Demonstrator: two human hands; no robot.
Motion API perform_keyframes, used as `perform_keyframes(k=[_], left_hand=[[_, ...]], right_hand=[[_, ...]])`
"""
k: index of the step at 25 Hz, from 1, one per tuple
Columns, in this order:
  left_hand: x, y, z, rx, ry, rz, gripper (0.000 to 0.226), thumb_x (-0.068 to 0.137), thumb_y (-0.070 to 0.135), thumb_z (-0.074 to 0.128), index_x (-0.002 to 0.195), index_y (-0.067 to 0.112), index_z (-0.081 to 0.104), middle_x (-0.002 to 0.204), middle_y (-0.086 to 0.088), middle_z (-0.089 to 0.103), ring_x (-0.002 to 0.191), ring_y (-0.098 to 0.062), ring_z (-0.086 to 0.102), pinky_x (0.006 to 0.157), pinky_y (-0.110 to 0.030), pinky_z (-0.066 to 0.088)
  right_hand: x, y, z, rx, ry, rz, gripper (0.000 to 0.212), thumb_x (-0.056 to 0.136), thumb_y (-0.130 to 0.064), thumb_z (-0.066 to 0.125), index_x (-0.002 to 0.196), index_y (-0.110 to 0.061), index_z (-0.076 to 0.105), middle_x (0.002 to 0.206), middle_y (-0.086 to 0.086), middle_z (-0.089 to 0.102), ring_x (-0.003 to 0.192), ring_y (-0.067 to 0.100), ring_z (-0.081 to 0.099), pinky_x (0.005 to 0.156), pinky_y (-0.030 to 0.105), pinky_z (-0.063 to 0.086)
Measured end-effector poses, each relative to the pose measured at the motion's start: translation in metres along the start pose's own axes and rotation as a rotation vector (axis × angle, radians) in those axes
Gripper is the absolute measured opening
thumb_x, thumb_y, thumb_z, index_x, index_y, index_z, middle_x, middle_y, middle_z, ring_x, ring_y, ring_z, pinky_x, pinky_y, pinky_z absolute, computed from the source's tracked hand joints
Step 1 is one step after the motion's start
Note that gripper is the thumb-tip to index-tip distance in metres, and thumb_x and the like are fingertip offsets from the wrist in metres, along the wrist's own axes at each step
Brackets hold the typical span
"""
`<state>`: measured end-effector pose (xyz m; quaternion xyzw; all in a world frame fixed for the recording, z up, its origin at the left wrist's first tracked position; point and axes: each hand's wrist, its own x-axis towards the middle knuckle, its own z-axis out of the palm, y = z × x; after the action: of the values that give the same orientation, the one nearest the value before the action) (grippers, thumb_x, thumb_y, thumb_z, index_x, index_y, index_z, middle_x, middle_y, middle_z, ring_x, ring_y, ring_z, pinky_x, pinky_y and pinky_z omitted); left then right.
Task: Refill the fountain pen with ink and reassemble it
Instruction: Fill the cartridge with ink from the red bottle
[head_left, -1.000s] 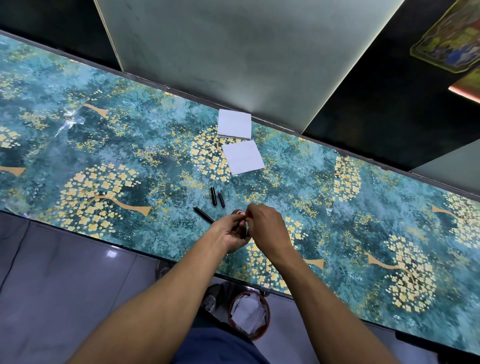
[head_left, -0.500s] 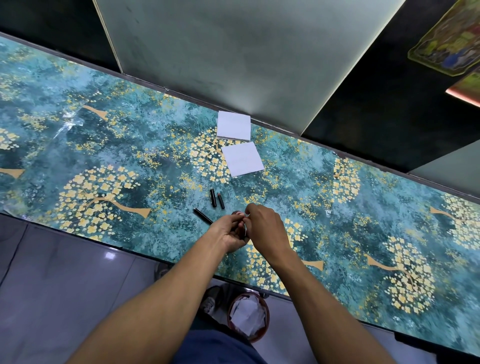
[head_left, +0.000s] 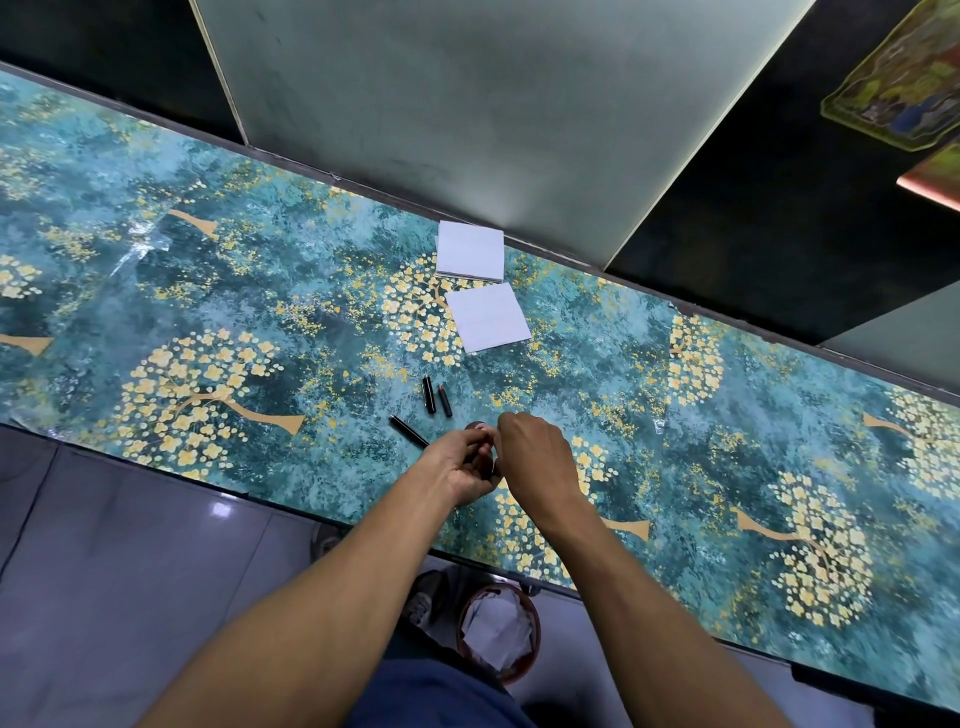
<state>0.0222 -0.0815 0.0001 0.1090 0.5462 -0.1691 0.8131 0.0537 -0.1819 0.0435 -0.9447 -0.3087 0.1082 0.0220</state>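
Note:
My left hand (head_left: 460, 467) curls round a small dark ink bottle (head_left: 475, 427) with a reddish rim, just above the table near its front edge. My right hand (head_left: 535, 460) is pressed against it from the right, fingers curled down at the bottle's top and pinching a thin pen part that is mostly hidden. Three black pen pieces lie on the table just beyond the hands: a long slim one (head_left: 408, 430) to the left and two short ones (head_left: 428, 395) (head_left: 444, 400) side by side.
Two white paper squares (head_left: 470, 251) (head_left: 488, 317) lie further back on the teal, gold-flowered table (head_left: 208, 312). A grey wall panel (head_left: 493, 104) rises behind. A round bin (head_left: 497, 631) with crumpled paper stands on the floor under the table edge.
Both hands stay together at the bottle with only slight finger movement. The pen pieces on the table have not moved.

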Motion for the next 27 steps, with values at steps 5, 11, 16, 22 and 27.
perform_keyframes(k=[5, 11, 16, 22, 27], left_hand=[[-0.001, 0.0031, 0.0, -0.02, 0.0, -0.01, 0.016, 0.09, 0.008, 0.066, 0.077, 0.001, 0.06, 0.061, -0.004, 0.051, 0.048, -0.01, 0.047, 0.062, -0.027, 0.051], [-0.0006, 0.0016, -0.0023, 0.014, -0.015, -0.01, 0.018, 0.092, 0.009, 0.062, 0.075, 0.004, 0.058, 0.058, -0.002, 0.053, 0.044, -0.008, 0.046, 0.051, -0.024, 0.05], [0.0011, 0.0012, -0.0025, 0.016, -0.006, -0.004, 0.019, 0.091, 0.01, 0.064, 0.074, 0.005, 0.059, 0.056, -0.002, 0.052, 0.039, -0.009, 0.045, 0.051, -0.025, 0.051], [-0.0011, 0.0023, -0.004, 0.002, -0.012, -0.014, 0.019, 0.093, 0.01, 0.063, 0.076, 0.003, 0.058, 0.056, -0.003, 0.049, 0.046, -0.01, 0.044, 0.045, -0.022, 0.051], [0.0043, 0.0023, -0.0045, 0.023, -0.012, -0.007, 0.022, 0.093, 0.01, 0.062, 0.073, 0.006, 0.056, 0.054, -0.002, 0.048, 0.042, -0.009, 0.042, 0.043, -0.02, 0.046]], right_hand=[[-0.0001, 0.0065, 0.0033, 0.21, 0.033, 0.047, 0.012, 0.095, -0.023, 0.059, 0.092, -0.012, 0.06, 0.086, 0.008, 0.064, 0.072, 0.028, 0.055, 0.058, 0.037, 0.041], [-0.001, 0.0045, 0.0074, 0.141, 0.048, 0.025, 0.016, 0.099, -0.021, 0.052, 0.087, -0.012, 0.057, 0.085, 0.008, 0.063, 0.065, 0.026, 0.046, 0.056, 0.034, 0.033], [-0.0009, 0.0024, 0.0074, 0.119, 0.04, 0.041, 0.025, 0.103, -0.024, 0.045, 0.08, -0.014, 0.049, 0.083, 0.008, 0.062, 0.066, 0.028, 0.051, 0.056, 0.034, 0.032], [-0.0036, 0.0031, 0.0045, 0.149, 0.035, 0.014, 0.008, 0.097, -0.02, 0.057, 0.095, -0.013, 0.059, 0.088, 0.007, 0.062, 0.07, 0.026, 0.051, 0.058, 0.033, 0.035], [-0.003, -0.0016, 0.0049, 0.081, 0.049, -0.015, 0.007, 0.097, -0.016, 0.056, 0.092, -0.012, 0.057, 0.089, 0.009, 0.062, 0.074, 0.03, 0.057, 0.058, 0.034, 0.03]])
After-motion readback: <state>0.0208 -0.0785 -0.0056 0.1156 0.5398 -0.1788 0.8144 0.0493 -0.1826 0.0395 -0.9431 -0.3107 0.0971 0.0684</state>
